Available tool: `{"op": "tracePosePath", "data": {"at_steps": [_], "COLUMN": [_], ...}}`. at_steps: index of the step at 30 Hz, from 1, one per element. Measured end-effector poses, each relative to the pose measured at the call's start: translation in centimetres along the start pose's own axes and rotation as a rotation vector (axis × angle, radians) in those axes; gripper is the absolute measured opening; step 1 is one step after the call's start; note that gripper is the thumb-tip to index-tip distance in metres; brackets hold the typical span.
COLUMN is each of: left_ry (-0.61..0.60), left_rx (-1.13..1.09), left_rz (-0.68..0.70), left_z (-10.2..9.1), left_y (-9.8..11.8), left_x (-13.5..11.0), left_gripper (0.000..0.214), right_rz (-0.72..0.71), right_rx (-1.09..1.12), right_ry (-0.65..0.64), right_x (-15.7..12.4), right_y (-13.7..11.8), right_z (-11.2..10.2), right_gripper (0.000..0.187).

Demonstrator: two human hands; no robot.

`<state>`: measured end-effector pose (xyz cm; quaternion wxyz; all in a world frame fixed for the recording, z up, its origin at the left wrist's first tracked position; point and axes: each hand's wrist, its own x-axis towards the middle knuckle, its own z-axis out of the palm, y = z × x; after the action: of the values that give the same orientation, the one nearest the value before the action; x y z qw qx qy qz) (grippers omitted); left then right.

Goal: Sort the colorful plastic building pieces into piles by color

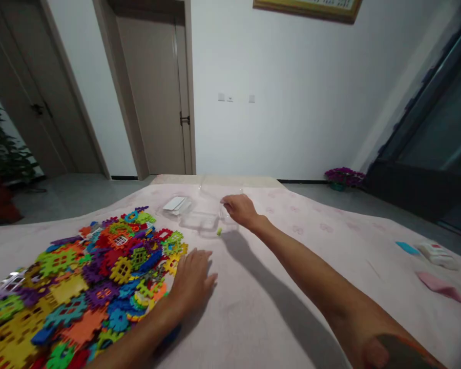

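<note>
My left hand rests palm down on the pink cloth, beside the right edge of a heap of colourful plastic building pieces. Its fingers are stretched out and slightly apart, with nothing seen in them. Farther forward, my right hand is raised with thumb and fingers pinched together. Whatever they hold is too small or too clear to make out. Below and left of that hand lies a clear plastic box, its see-through edges faint. A small yellow-green piece sits by the box's near right corner.
Behind the heap stands a clear container with white cards. At the far right of the cloth lie a blue item, a white packet and a pink cloth-like item. A wall and doors stand beyond.
</note>
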<state>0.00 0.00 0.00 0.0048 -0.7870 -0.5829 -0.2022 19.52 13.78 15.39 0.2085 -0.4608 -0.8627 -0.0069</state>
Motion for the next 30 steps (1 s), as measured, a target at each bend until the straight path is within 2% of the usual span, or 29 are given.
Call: {"op": "tracePosePath", "data": {"at_steps": [2,3,4,6,8,9,11,13,17,20,22,26,30], "left_ry": [-0.083,-0.115,-0.136,-0.152,-0.137,-0.126,-0.101,-0.062,-0.014,0.002,0.034,0.096,0.199], "left_rx": [0.061,0.097,0.13,0.194,0.263,0.301,0.369,0.403,0.4,0.446,0.486,0.472,0.354], "left_rz": [0.016,0.006,-0.011,-0.048,-0.053,-0.046,-0.023,-0.003,0.014,-0.054,-0.127,-0.271,-0.393], "left_z": [0.2,0.0,-0.5,-1.9,-3.4,-4.2,-5.6,-7.0,-10.3,-12.9,-14.3,-15.8,-16.6], "left_y": [0.8,0.7,0.3,-1.2,-3.0,-3.9,-5.5,-6.9,-9.8,-13.2,-16.0,-20.9,-23.3], "left_x": [-2.9,-3.8,-4.5,-5.1,-5.4,-5.5,-5.8,-6.4,-7.7,-8.9,-9.9,-12.0,-13.3], "left_gripper": [0.063,0.066,0.065,0.058,0.05,0.047,0.043,0.04,0.042,0.047,0.05,0.051,0.045], "right_rz": [-0.079,-0.088,-0.058,0.13,0.356,0.41,0.442,0.4,0.225,0.11,0.106,0.154,0.035], "right_rx": [0.021,0.053,0.09,0.151,0.162,0.16,0.151,0.154,0.214,0.273,0.306,0.391,0.556], "right_ry": [0.055,0.111,0.171,0.225,0.127,0.07,-0.023,-0.073,-0.163,-0.212,-0.241,-0.324,-0.382], "right_x": [2.2,2.4,2.0,0.0,-2.7,-4.0,-5.5,-5.7,-3.6,-1.9,-1.4,-1.3,-2.6], "right_y": [-0.4,-0.6,-0.8,-1.1,-1.2,-1.3,-1.7,-2.9,-8.3,-13.9,-17.4,-22.8,-26.0], "right_z": [1.8,2.8,3.9,6.2,8.7,9.7,11.5,12.7,14.3,15.7,16.4,17.1,15.9], "right_gripper": [0.032,0.034,0.034,0.036,0.038,0.036,0.032,0.032,0.036,0.043,0.052,0.062,0.058]}}
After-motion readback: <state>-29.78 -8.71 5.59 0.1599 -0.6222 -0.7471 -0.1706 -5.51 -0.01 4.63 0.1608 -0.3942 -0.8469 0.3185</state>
